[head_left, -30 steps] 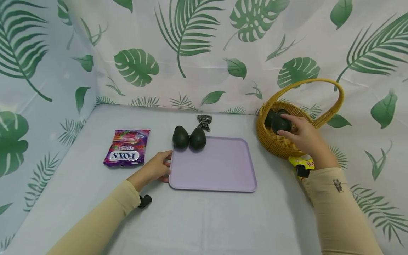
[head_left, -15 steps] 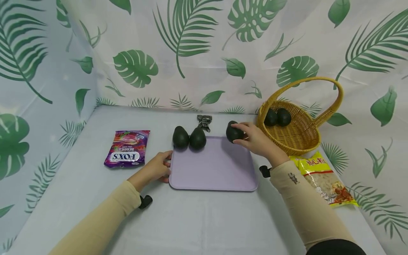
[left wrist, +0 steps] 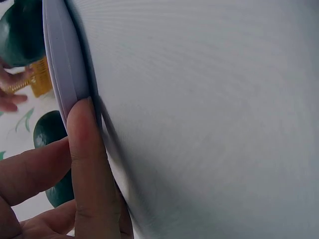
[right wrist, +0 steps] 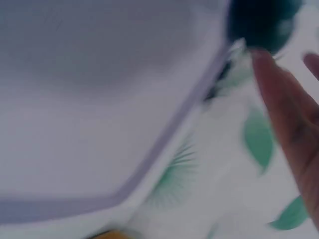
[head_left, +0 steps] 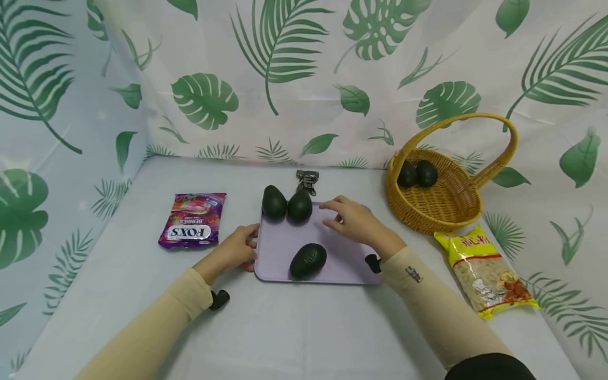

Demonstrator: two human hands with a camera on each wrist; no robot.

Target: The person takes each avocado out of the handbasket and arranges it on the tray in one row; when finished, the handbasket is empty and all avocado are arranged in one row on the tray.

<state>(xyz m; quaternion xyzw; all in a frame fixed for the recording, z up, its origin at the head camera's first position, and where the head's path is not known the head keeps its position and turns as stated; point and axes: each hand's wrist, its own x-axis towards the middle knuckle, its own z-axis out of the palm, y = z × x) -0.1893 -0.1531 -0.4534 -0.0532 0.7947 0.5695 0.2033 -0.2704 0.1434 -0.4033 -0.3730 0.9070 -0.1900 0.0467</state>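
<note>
I see right grip (head_left: pixel 350 220) spread, just right of two rear avocados (head_left: pixel 300 206) | front avocado (head_left: pixel 308 261) on tray (head_left: pixel 273 250), left of and nearer the viewer than that grip | left grip (head_left: pixel 234 248) touches tray's left rim; pinching or not, I cannot tell

Three avocados (head_left: pixel 308 261) on tray (head_left: pixel 275 243); basket (head_left: pixel 439 209) right; candy bag (head_left: pixel 193 219) left.

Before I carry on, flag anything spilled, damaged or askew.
Nothing looks spilled or damaged. One avocado lies aslant by the tray's near rim, apart from the avocado pair at its back; the Fox's bag reads upside down in the head view.
</note>
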